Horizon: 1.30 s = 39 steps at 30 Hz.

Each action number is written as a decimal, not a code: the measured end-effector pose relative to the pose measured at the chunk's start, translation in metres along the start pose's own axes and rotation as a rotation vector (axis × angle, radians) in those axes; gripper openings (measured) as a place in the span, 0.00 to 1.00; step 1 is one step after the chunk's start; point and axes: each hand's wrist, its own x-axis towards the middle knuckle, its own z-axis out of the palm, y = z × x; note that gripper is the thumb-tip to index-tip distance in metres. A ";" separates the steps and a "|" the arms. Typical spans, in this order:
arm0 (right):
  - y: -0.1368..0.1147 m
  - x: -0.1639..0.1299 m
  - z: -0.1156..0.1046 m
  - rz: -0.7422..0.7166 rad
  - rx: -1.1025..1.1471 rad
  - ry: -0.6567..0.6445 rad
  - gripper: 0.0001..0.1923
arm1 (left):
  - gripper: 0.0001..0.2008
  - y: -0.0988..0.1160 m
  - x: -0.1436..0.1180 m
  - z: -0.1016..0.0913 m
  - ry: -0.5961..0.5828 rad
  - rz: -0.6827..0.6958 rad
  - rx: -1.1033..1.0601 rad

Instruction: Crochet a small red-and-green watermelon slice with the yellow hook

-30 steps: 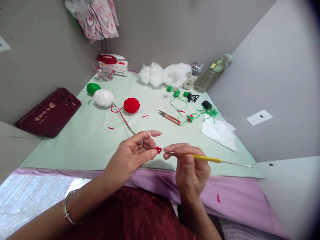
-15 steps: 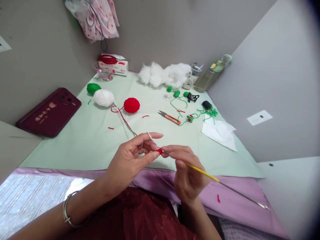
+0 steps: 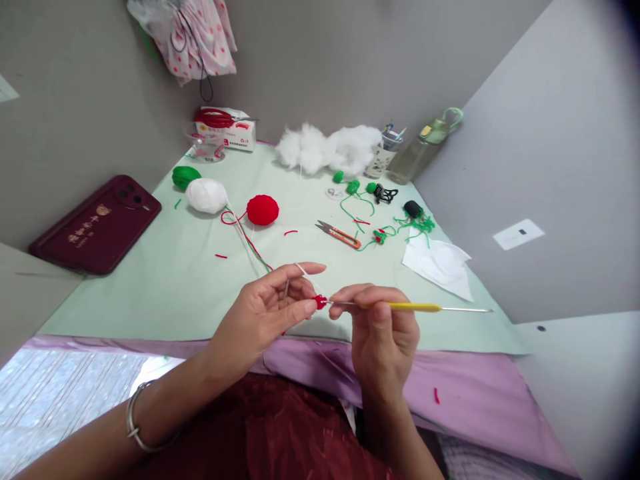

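Between thumb and fingers, my left hand (image 3: 267,303) pinches a small red crochet piece (image 3: 320,303). A white yarn strand (image 3: 303,270) runs over its raised index finger and down to the piece. My right hand (image 3: 383,327) grips a crochet hook (image 3: 417,307) with a yellow handle and metal ends. The hook lies nearly level, its left tip at the red piece; whether it passes through a stitch is too small to tell. Beyond my hands lie a red yarn ball (image 3: 263,210), a white yarn ball (image 3: 207,195) and a green yarn ball (image 3: 186,177), with strands trailing towards my left hand.
Orange thread snips (image 3: 340,235) lie mid-table, near green crochet bits (image 3: 353,187). White stuffing (image 3: 327,150), a pen cup (image 3: 384,155) and a bottle (image 3: 423,147) stand at the back. A dark red phone (image 3: 97,223) is at left, white paper (image 3: 436,263) at right.
My right hand has turned the hook: its far end has swung up from a downward slant to almost level. My left hand keeps hold of the red piece in nearly the same place.
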 end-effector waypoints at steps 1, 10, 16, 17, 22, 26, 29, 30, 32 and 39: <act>0.000 -0.001 -0.001 -0.009 -0.022 -0.002 0.10 | 0.16 0.000 -0.001 0.000 0.001 0.006 0.001; -0.005 -0.001 -0.002 -0.160 -0.215 -0.059 0.11 | 0.15 0.002 -0.003 0.002 0.032 0.034 0.085; -0.006 0.000 -0.003 -0.249 -0.278 -0.087 0.11 | 0.15 0.002 -0.002 0.002 0.070 0.026 0.110; -0.006 -0.001 -0.004 -0.267 -0.306 -0.097 0.12 | 0.15 0.003 -0.002 0.002 0.075 0.024 0.113; -0.002 -0.006 -0.008 -0.374 -0.448 -0.167 0.13 | 0.15 0.000 -0.002 0.001 0.092 0.012 0.095; 0.007 -0.012 -0.011 -0.409 -0.501 -0.180 0.14 | 0.15 -0.003 0.000 0.004 0.072 -0.030 -0.004; 0.014 -0.014 -0.008 -0.441 -0.515 -0.121 0.13 | 0.15 -0.004 0.001 0.006 0.052 -0.056 -0.072; 0.015 -0.013 -0.007 -0.450 -0.501 -0.106 0.12 | 0.15 -0.004 0.002 0.006 0.046 -0.061 -0.081; 0.014 -0.011 -0.003 -0.470 -0.449 -0.080 0.12 | 0.16 -0.004 0.002 0.007 0.042 -0.061 -0.078; 0.006 -0.004 0.000 -0.435 -0.449 -0.110 0.12 | 0.16 0.000 0.002 0.007 0.137 0.037 0.080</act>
